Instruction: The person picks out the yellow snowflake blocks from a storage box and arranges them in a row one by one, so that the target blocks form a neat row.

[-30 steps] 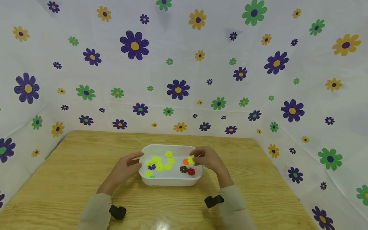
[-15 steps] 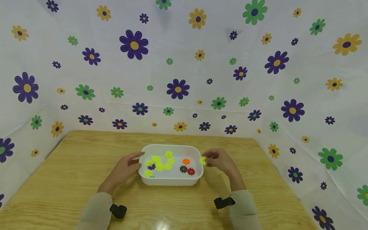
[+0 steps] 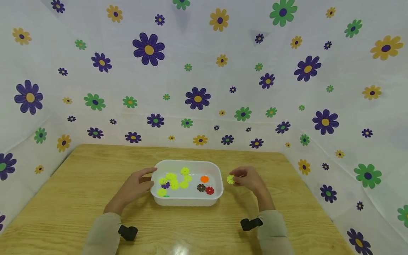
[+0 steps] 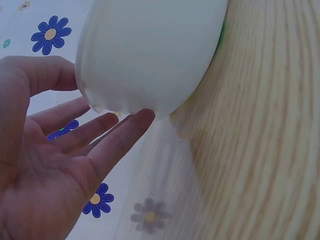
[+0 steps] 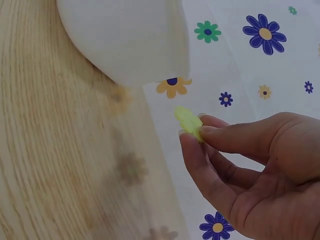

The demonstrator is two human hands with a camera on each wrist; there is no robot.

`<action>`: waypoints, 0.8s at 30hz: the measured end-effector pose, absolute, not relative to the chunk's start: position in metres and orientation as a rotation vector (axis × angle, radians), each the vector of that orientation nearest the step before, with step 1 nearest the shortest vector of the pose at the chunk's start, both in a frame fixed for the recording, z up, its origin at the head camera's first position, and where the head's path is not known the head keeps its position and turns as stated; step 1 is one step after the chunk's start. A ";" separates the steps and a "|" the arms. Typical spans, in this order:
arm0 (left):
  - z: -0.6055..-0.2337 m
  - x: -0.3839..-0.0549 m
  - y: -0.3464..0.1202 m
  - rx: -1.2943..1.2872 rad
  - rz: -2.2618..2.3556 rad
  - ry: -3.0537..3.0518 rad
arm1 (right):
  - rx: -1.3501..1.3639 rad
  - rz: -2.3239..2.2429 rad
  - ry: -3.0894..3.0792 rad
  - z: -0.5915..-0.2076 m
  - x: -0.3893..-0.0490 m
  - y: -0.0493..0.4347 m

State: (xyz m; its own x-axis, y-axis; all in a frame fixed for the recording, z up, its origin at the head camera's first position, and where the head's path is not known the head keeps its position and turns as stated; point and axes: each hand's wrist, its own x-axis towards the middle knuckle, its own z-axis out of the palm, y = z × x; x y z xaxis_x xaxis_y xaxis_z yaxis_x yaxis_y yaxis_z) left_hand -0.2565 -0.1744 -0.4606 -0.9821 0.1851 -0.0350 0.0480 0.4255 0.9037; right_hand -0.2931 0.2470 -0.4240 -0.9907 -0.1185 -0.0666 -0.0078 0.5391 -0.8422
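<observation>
In the head view my left hand (image 3: 137, 186) grips the left end of a white plastic tub (image 3: 188, 202). Its thumb and fingertips meet the tub wall (image 4: 150, 55) near the rim in the left wrist view, and some tips are partly hidden there. My right hand (image 3: 250, 179) pinches a yellow notched plastic disc (image 3: 230, 179) between thumb and fingers, just right of the tub. The right wrist view shows this disc (image 5: 187, 121) edge-on. Several yellow discs (image 3: 173, 185) lie in the tub's left half; an orange disc (image 3: 204, 179), a brown disc (image 3: 201, 187) and a red disc (image 3: 209, 190) lie right.
The tub stands on a wood-grain table (image 3: 197, 230). Flower-patterned white sheeting (image 3: 204, 78) rises behind the table and along both sides. A purple disc (image 3: 165, 185) shows partly under the yellow ones, and a bit of green peeks out near the front.
My right hand has carried the yellow disc out of the tub, over the right rim, to beside it. The tub has shifted slightly left together with my left hand.
</observation>
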 end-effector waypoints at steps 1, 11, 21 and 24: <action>-0.460 -0.256 -0.175 0.213 1.606 2.536 | -0.101 -1.450 2.647 -0.426 -0.294 0.247; -0.459 -0.256 -0.176 0.200 1.599 2.531 | -0.024 -1.294 2.679 -0.446 -0.300 0.244; -0.461 -0.257 -0.176 0.206 1.590 2.543 | 0.018 -1.265 2.659 -0.452 -0.299 0.240; -0.460 -0.257 -0.176 0.206 1.583 2.548 | 0.032 -1.258 2.666 -0.452 -0.299 0.240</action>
State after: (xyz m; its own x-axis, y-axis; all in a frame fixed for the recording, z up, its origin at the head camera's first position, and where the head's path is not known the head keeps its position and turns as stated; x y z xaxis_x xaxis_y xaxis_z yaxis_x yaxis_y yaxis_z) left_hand -0.2567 -0.1759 -0.4602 -0.9815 0.1866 -0.0421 0.0449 0.4386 0.8976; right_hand -0.2994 0.2396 -0.4521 -0.9810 -0.0629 -0.1833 0.1015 0.6389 -0.7626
